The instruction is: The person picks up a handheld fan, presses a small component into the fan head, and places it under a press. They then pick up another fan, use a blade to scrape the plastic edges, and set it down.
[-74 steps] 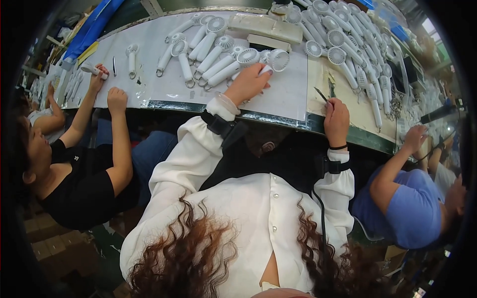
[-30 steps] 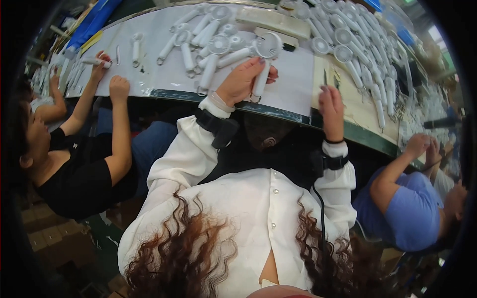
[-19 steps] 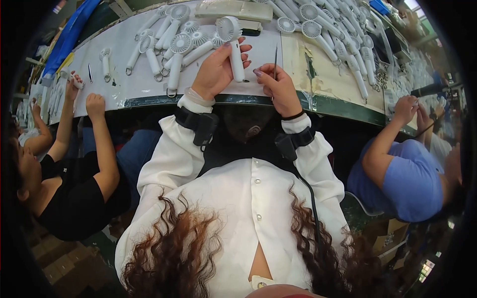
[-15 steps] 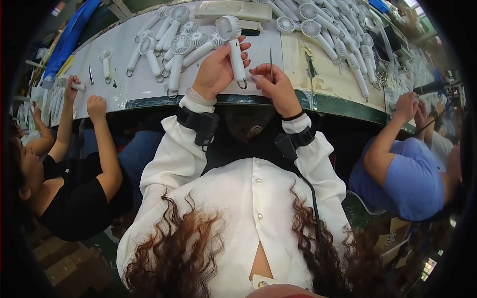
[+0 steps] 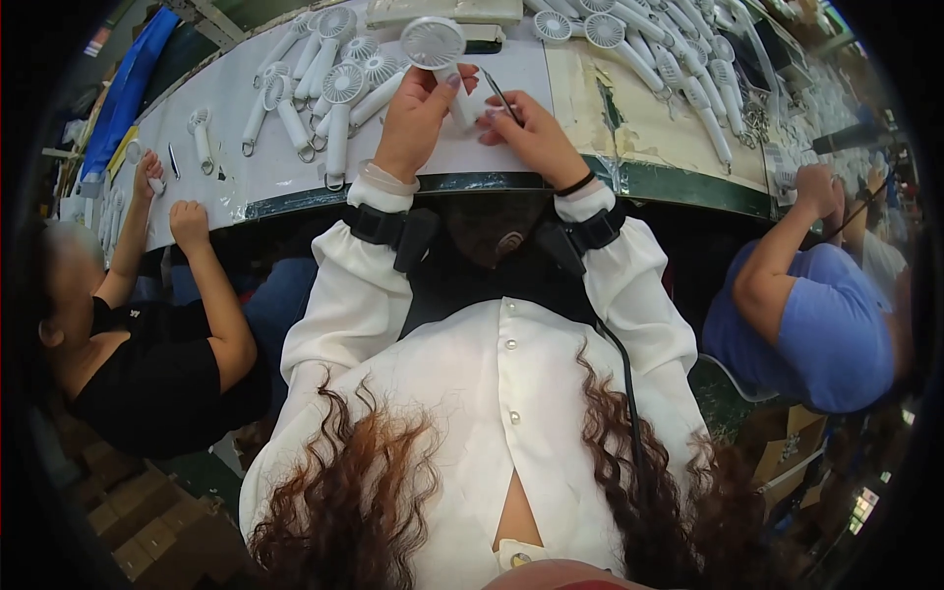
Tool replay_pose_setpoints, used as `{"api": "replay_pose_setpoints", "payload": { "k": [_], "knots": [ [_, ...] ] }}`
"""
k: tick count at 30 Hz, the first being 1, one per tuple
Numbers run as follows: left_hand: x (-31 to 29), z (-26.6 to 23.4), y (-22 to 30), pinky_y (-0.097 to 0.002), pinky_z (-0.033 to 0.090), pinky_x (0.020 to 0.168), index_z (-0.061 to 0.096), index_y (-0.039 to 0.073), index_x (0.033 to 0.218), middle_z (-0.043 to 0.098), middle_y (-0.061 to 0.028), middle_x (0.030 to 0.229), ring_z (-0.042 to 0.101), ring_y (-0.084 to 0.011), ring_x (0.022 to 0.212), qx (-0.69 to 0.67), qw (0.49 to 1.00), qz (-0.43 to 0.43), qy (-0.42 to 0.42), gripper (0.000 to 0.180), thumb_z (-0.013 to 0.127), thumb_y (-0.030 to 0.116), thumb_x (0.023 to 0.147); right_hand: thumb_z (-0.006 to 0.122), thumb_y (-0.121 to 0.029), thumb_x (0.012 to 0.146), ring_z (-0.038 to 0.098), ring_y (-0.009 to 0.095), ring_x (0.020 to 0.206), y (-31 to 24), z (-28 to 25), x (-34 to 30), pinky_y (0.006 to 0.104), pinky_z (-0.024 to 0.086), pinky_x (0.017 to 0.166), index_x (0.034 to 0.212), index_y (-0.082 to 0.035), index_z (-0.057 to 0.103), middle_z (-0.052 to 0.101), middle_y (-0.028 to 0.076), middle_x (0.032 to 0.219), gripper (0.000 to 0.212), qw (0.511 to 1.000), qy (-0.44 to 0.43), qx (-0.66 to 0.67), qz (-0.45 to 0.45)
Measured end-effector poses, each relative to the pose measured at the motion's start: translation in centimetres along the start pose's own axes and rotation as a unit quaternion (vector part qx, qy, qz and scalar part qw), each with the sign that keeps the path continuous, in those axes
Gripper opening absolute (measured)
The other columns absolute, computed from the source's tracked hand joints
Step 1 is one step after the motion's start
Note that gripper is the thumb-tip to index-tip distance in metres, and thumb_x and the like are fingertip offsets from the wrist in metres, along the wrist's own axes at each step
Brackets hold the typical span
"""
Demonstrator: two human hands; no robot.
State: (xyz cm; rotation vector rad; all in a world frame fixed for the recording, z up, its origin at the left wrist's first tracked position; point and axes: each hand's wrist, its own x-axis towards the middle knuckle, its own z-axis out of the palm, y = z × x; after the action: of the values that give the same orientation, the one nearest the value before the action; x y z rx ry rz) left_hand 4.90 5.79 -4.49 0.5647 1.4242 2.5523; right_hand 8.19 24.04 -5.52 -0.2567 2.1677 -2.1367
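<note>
My left hand (image 5: pixel 415 126) is closed around the handle of a white handheld fan (image 5: pixel 433 42), whose round grille faces up above my fingers. In my right hand (image 5: pixel 536 143) is a thin, pointed metal tool (image 5: pixel 501 95), slanting up and to the left. I cannot tell what kind of tool it is. The right fingertips are close to the lower end of the fan's handle, which is blurred; whether they touch it is unclear. Beside my left hand lie several more white fans (image 5: pixel 343 87), some with a metal loop at the handle's end.
A heap of white fans (image 5: pixel 678 64) covers the table's far right, on a worn cream sheet (image 5: pixel 644 143). A pale block (image 5: pixel 447 10) lies at the back. Co-workers sit on both sides, one in black (image 5: pixel 162 374), one in blue (image 5: pixel 836 324). The table's dark green edge (image 5: pixel 472 181) runs before me.
The fan has turned, so its grille now faces up and its handle points away beneath it. My right hand has come nearer the handle, and the tool has tipped from upright to leftward.
</note>
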Motion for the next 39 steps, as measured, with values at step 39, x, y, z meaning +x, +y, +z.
{"api": "replay_pose_setpoints", "payload": {
  "k": [39],
  "knots": [
    [-1.5,-0.3,0.0,-0.0276,0.049,0.083,0.053,0.000,0.118,0.070,-0.0056,0.106,0.065,-0.0139,0.093,0.336,0.942,0.016,0.021,0.031,0.059,0.018,0.094,0.049,-0.021,0.100,0.054,0.006,0.068,0.2,-2.4,-1.5,0.0211,0.046,0.064,0.116,0.001,0.053,0.064,0.003,0.082,0.028,0.975,0.122,-0.146,-0.111]
  ]
}}
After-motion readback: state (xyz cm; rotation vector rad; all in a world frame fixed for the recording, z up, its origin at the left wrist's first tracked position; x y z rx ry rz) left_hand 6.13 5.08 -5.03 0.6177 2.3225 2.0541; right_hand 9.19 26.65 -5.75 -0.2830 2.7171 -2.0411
